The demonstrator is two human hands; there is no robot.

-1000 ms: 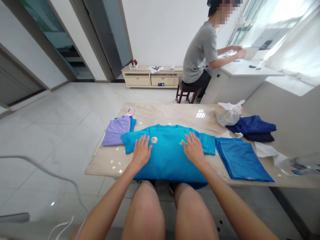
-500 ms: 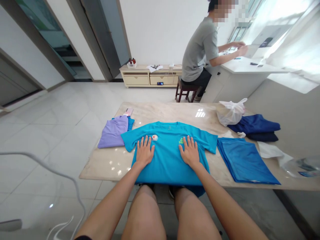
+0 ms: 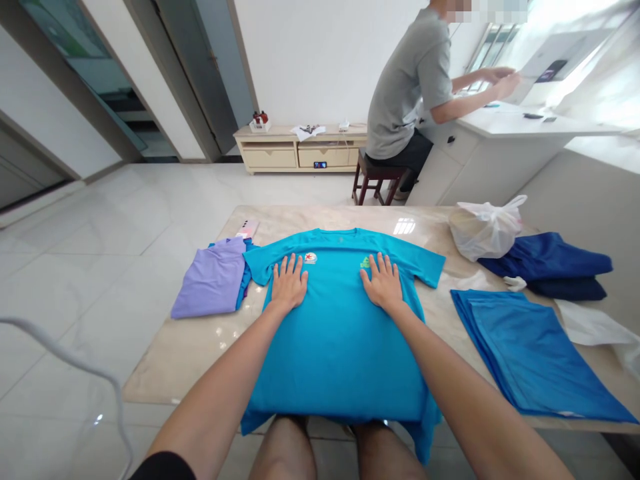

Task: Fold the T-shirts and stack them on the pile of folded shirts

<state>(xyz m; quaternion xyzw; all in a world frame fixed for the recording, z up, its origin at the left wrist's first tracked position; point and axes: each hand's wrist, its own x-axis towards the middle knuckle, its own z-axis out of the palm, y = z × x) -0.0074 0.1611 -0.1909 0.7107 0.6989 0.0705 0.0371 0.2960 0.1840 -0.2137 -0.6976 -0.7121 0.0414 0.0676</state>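
A turquoise T-shirt (image 3: 340,333) lies spread front up on the marble table (image 3: 200,333), its hem hanging over the near edge. My left hand (image 3: 289,283) rests flat on its chest, fingers apart, just below a small white badge. Flat on the other side of the chest lies my right hand (image 3: 383,283), beside a green logo. Neither hand holds anything.
A folded lilac garment (image 3: 213,280) lies left of the shirt, a phone (image 3: 245,229) behind it. To the right sit a blue folded stack (image 3: 530,353), dark blue clothes (image 3: 555,263) and a white plastic bag (image 3: 487,230). Another person (image 3: 415,100) sits at a white counter beyond.
The shirt has slid further onto the table, away from me, with both flat hands moving forward on it. My view has come closer to the table.
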